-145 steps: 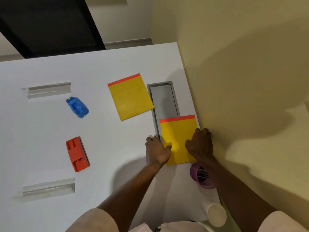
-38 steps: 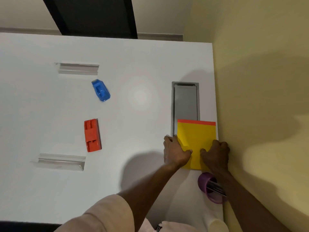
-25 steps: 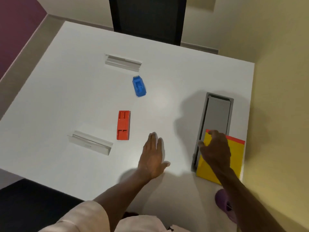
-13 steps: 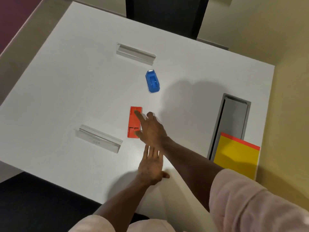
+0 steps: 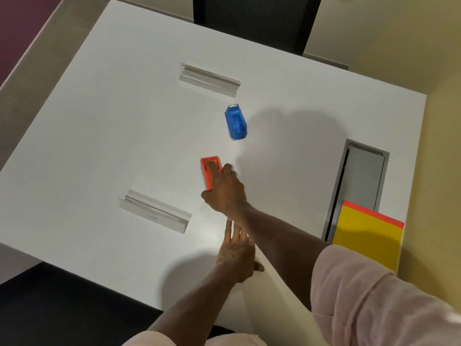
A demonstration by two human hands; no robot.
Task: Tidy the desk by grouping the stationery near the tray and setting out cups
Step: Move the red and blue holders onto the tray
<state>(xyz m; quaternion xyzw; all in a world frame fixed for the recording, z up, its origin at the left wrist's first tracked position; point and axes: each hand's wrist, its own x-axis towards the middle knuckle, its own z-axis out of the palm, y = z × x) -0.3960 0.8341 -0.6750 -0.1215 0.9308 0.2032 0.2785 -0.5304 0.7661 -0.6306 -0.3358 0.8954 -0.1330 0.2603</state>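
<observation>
A red stapler [image 5: 208,168] lies near the middle of the white desk [image 5: 112,136]. My right hand [image 5: 224,193] reaches across and closes over its near end, thumb on the left side and fingers on top. My left hand [image 5: 237,253] rests flat on the desk near the front edge, fingers apart and holding nothing. A blue stapler [image 5: 235,123] lies farther back, apart from both hands. The grey tray [image 5: 364,176] sits by the right edge, with stacked yellow notepads [image 5: 369,238] over its near end. No cup is in view.
Two clear acrylic holders lie on the desk, one at the back [image 5: 209,79] and one at the front left [image 5: 156,211]. A dark chair [image 5: 254,18] stands behind the desk. A yellow wall [image 5: 441,146] runs along the right edge.
Both hands left the yellow notepads. My left hand settled flat on the desk, and my right hand crossed left to the red stapler and now closes over it.
</observation>
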